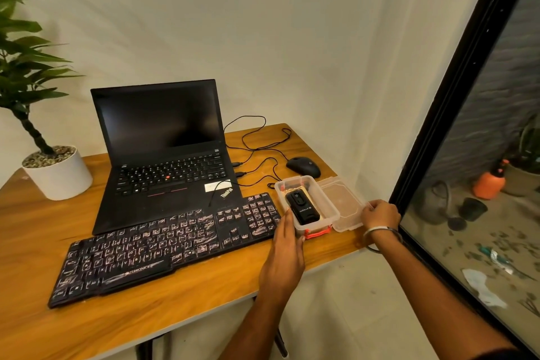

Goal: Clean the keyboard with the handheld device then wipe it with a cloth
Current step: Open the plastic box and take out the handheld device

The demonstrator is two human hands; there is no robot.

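Note:
A black keyboard, streaked with white dust, lies across the front of the wooden desk. At its right end stands an open clear plastic box with a black handheld device lying inside. My left hand rests against the box's near left side, fingers around its wall. The box's clear lid lies flat to the right, and my right hand grips its right edge. No cloth is in view.
A black laptop stands open behind the keyboard, with cables running to a black mouse. A potted plant in a white pot sits at the far left. A black-framed glass pane is close on the right.

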